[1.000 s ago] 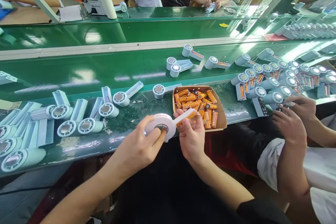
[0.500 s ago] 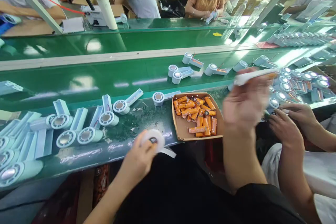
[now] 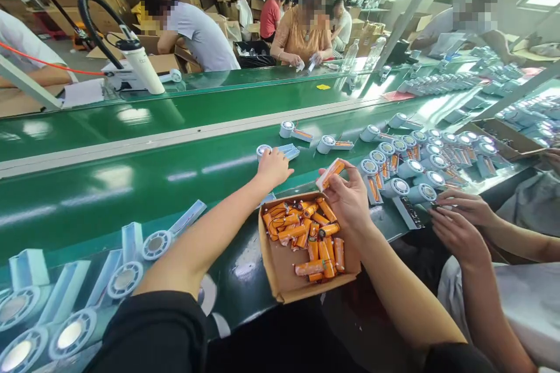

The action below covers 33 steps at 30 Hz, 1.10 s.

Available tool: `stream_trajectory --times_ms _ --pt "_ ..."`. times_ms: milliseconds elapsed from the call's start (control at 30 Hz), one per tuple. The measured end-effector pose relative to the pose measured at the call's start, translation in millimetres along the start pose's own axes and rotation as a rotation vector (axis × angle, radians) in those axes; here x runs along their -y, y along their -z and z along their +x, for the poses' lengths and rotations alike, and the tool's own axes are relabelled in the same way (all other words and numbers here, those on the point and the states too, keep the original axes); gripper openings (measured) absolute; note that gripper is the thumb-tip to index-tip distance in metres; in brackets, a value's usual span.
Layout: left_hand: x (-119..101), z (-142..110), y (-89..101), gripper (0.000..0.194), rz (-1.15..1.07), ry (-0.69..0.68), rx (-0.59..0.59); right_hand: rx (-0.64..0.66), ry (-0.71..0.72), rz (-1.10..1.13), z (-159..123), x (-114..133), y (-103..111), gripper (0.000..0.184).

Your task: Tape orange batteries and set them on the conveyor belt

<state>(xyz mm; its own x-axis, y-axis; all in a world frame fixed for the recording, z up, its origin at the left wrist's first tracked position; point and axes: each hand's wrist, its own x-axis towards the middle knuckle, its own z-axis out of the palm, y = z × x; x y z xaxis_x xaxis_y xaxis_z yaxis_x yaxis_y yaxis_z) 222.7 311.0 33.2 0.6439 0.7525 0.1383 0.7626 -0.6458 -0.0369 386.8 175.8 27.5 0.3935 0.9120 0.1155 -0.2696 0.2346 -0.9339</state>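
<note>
My left hand [image 3: 275, 168] is stretched across to the green belt, its fingers closed over the round end of a light-blue handheld fan body [image 3: 289, 151]; the hand hides part of it. My right hand [image 3: 350, 189] pinches an orange battery [image 3: 333, 173] with white tape along one side, above the right edge of a cardboard tray [image 3: 280, 288]. Several orange wired batteries [image 3: 312, 236] lie in that tray. A roll of white tape [image 3: 207, 294] rests near the bench edge, partly covered by my left sleeve.
More fan bodies [image 3: 125, 280] stand at the left, and many with batteries inside [image 3: 411, 169] crowd the right. A co-worker's hands [image 3: 459, 221] work close on my right. Across the belt [image 3: 184, 145], other people sit near a white cylinder [image 3: 142, 67] with a black hose.
My left hand has let go of the tape roll and reached forward to a fan body. My right hand has come down and left with the taped battery. The view has tilted up.
</note>
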Motion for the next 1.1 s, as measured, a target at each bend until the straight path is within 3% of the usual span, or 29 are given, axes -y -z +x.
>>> stream_trajectory --times_ms 67,200,333,467,733,900,1100 --pt "6.1 15.5 -9.8 0.022 0.011 -0.075 0.044 0.037 0.004 -0.058 18.3 4.8 7.7 0.061" --pt "31.5 6.4 -25.5 0.032 0.026 -0.186 0.113 0.140 0.003 -0.193 59.1 3.3 18.7 0.056" --pt "43.9 0.6 -34.4 0.036 0.010 -0.230 0.152 0.281 0.000 -0.335 102.3 -19.6 12.2 0.050" --pt "44.7 -0.2 -38.6 0.035 -0.019 -0.219 0.134 0.446 0.063 -0.483 127.7 -43.8 2.7 0.041" --pt "61.3 3.3 -36.9 0.028 -0.062 -0.264 0.162 0.559 0.184 -0.604 140.2 -64.7 0.2 0.034" --pt "43.2 8.9 -38.4 0.027 -0.044 -0.230 0.176 0.492 0.156 -0.550 142.4 -70.9 2.8 0.039" --pt "19.9 4.0 -34.9 0.030 -0.033 -0.024 0.156 0.484 0.182 -0.555 140.0 -68.4 11.4 0.043"
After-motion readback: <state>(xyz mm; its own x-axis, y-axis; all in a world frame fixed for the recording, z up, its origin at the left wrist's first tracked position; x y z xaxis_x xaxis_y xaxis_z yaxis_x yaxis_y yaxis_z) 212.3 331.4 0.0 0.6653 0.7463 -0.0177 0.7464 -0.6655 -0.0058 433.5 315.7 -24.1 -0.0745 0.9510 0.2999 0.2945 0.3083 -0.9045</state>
